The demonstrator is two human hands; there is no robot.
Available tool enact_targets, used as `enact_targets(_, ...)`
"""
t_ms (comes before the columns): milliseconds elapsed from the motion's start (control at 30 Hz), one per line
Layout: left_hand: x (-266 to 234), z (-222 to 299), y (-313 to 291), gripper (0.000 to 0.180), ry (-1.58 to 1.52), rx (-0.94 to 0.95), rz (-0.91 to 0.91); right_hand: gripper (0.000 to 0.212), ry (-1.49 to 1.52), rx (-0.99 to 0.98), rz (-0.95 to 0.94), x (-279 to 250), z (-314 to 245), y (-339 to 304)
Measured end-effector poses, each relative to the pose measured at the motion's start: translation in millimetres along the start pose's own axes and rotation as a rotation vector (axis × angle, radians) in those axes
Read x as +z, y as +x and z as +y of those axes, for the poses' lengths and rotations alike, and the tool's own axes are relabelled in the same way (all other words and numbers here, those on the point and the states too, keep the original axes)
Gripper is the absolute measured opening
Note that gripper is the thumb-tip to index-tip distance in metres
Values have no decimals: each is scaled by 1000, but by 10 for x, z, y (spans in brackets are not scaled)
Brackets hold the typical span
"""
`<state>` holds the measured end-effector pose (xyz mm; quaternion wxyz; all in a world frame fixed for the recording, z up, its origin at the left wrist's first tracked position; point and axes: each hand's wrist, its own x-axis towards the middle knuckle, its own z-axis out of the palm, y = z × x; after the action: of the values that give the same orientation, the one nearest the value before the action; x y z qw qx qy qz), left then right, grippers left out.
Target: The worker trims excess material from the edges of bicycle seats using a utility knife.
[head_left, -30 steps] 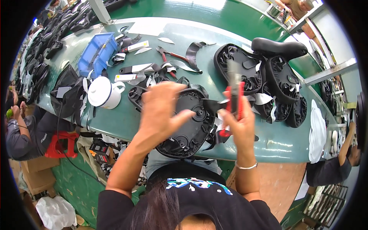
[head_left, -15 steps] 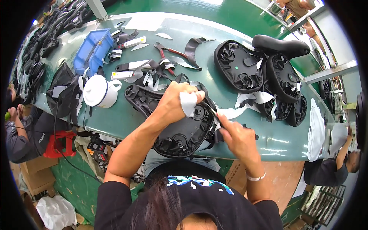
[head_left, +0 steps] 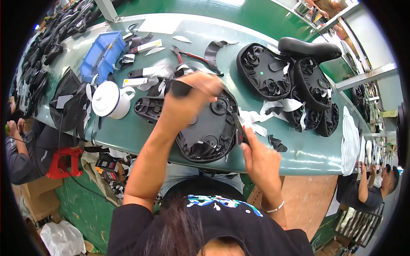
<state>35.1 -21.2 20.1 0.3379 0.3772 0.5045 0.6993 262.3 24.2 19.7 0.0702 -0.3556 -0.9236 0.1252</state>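
A black padded seat [head_left: 200, 132] lies underside up at the table's near edge, its cover folded in around the rim. My left hand [head_left: 190, 100], smeared by motion, is raised over the seat's far left part. It is closed on a dark scrap of cover material [head_left: 180, 88] that sticks out beside the fingers. My right hand [head_left: 261, 158] grips a slim dark knife [head_left: 241, 130], its tip at the seat's right rim. Part of the handle is hidden in the fingers. White-backed cut strips [head_left: 254, 121] lie just beyond that hand.
More black seats [head_left: 265, 72] stand at the right, some stacked. Red-handled pliers [head_left: 188, 54], cutter knives [head_left: 136, 81] and scraps lie beyond the seat. A white enamel mug [head_left: 112, 100] and blue bin [head_left: 102, 55] stand left. Co-workers sit at left and right [head_left: 367, 190].
My left hand has moved up and left, away from the rim, with the scrap. The seat has shifted slightly. My right hand and knife have dropped a little toward me.
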Motion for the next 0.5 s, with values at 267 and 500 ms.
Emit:
enact_targets(267, -221, -373, 377, 32, 895, 454, 364, 41, -81, -36, -49, -96, -37, 237)
enact_targets(500, -229, 45, 95, 41, -79, -271, 280, 39, -119, -305, -72, -382, 451, 767)
